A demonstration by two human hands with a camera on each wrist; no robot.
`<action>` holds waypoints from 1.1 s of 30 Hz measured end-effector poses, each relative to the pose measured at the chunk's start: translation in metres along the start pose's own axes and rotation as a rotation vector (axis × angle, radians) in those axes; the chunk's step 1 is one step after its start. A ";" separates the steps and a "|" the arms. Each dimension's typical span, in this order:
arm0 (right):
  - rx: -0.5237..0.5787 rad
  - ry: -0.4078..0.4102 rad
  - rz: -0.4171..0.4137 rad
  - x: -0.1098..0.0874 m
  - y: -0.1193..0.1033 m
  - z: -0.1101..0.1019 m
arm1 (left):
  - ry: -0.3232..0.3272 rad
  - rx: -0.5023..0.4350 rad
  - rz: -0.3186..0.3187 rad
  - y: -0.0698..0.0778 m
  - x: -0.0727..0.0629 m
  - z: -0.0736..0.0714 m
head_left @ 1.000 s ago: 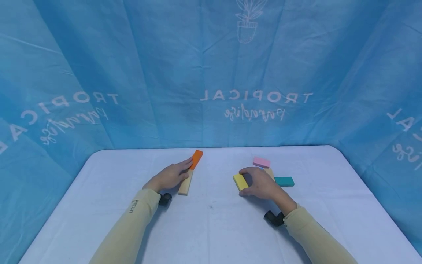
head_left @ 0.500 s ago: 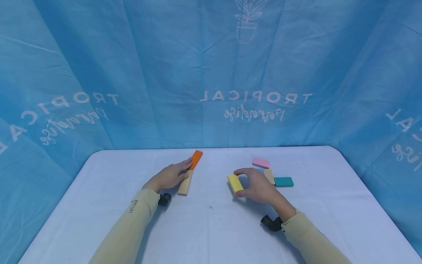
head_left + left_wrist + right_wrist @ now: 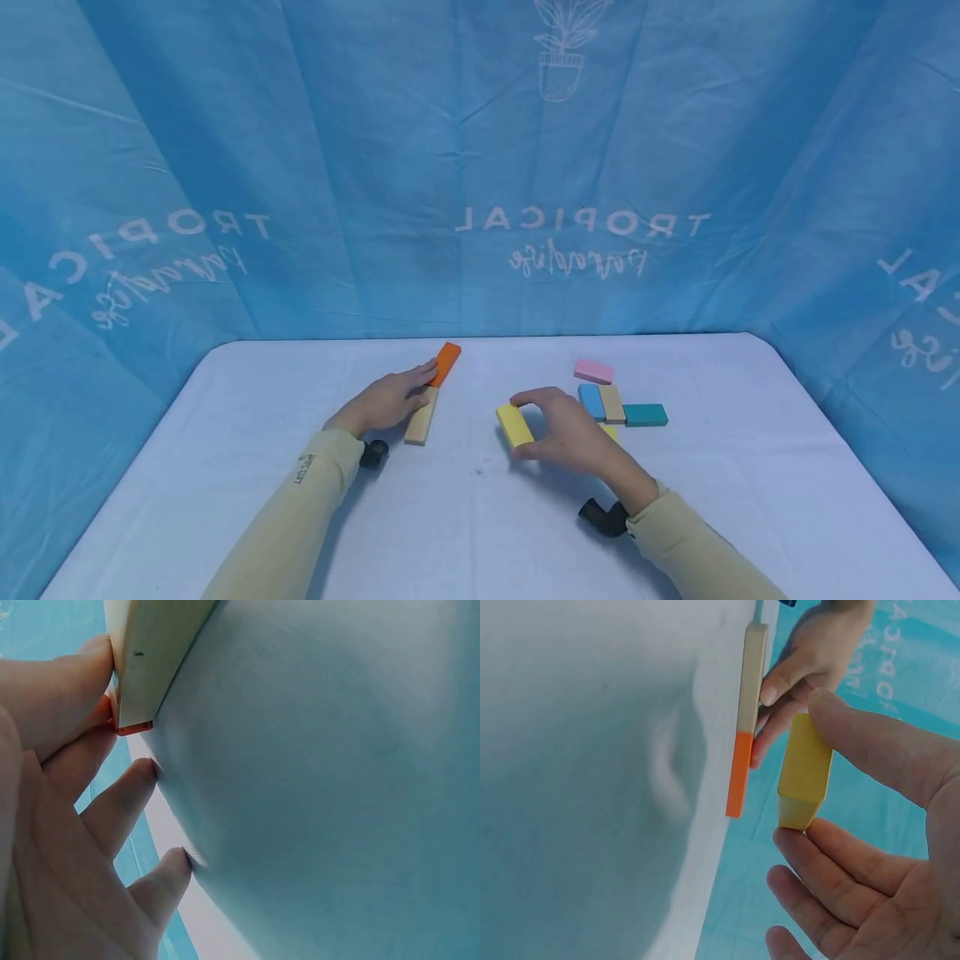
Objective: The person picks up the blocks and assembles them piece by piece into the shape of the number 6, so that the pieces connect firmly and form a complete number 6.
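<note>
My right hand (image 3: 566,429) pinches a yellow wooden block (image 3: 515,426) by its two ends, thumb at one and fingertips at the other. The right wrist view shows this yellow block (image 3: 805,769) held in the air, the lower fingers spread free. To the left, my left hand (image 3: 386,400) rests beside two blocks laid end to end, a plain wood one (image 3: 422,417) and an orange one (image 3: 446,363). Its thumb touches the side of the plain wood block (image 3: 154,660), and its forefinger reaches the orange block (image 3: 135,729). The other fingertips rest on the cloth.
On the right lie a pink block (image 3: 594,371), a blue block (image 3: 591,402) against a plain wood one (image 3: 612,403), and a green block (image 3: 646,415). Another yellow block (image 3: 611,432) is partly hidden behind my right hand. A blue curtain (image 3: 480,167) hangs behind the white-covered table (image 3: 472,542).
My right hand has carried the yellow block leftward, towards the orange and plain wood pair. The blue block and another yellow one have come into sight behind it. My left hand stays put.
</note>
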State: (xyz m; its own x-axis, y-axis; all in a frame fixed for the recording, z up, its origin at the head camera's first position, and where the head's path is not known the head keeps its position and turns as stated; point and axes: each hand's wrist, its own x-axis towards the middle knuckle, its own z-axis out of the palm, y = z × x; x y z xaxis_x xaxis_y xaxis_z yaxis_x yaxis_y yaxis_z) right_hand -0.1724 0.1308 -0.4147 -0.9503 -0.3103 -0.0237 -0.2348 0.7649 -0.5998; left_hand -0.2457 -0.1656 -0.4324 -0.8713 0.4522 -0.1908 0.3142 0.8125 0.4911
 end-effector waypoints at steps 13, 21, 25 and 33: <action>0.010 -0.047 -0.072 0.001 -0.015 0.008 | -0.002 0.035 0.003 0.001 0.000 0.000; 0.019 -0.073 -0.088 0.003 -0.023 0.011 | -0.007 0.038 -0.008 0.003 -0.001 -0.001; 0.026 -0.084 -0.095 0.004 -0.026 0.012 | -0.011 0.045 -0.019 0.003 0.001 0.000; 0.031 -0.104 -0.107 0.006 -0.034 0.015 | -0.017 0.039 -0.018 0.002 0.001 -0.002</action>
State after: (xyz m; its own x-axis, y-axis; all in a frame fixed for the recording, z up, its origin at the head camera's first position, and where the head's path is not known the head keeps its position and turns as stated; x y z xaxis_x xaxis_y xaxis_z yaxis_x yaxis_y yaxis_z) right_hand -0.1670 0.0948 -0.4064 -0.8937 -0.4468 -0.0400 -0.3254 0.7070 -0.6278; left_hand -0.2466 -0.1639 -0.4303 -0.8705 0.4435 -0.2134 0.3135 0.8339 0.4543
